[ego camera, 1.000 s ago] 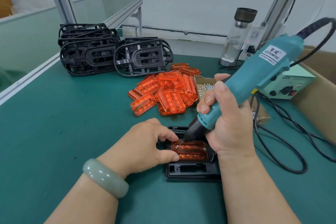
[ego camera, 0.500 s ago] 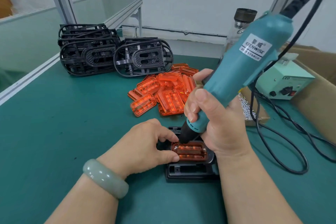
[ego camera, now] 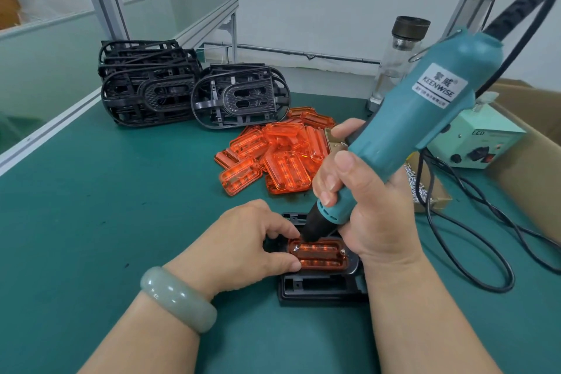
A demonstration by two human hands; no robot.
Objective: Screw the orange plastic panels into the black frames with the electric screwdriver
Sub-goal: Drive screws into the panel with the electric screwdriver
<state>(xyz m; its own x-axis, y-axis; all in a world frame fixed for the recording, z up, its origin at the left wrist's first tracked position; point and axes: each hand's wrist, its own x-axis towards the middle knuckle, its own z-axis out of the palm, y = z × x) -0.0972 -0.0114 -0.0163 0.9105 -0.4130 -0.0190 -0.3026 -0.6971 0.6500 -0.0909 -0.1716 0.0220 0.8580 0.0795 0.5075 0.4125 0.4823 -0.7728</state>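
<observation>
An orange plastic panel (ego camera: pixel 320 255) lies seated in a black frame (ego camera: pixel 318 290) on the green mat in front of me. My left hand (ego camera: pixel 243 247) pinches the panel's left end between thumb and fingers. My right hand (ego camera: pixel 364 203) grips the teal electric screwdriver (ego camera: pixel 403 133), tilted with its black tip down at the panel's upper left corner. A screw head shows at the panel's right end. A pile of loose orange panels (ego camera: pixel 273 155) lies just behind.
Stacked black frames (ego camera: pixel 148 86) and another stack (ego camera: pixel 239 96) stand at the back left. A box of screws (ego camera: pixel 422 188), a green power supply (ego camera: pixel 476 143), a glass bottle (ego camera: pixel 397 61), a looping black cable (ego camera: pixel 473 252) and a cardboard box (ego camera: pixel 534 143) sit at the right.
The screwdriver has swung more upright and its tip has come down onto the panel's upper left corner. My left hand stays pinching the panel's left end.
</observation>
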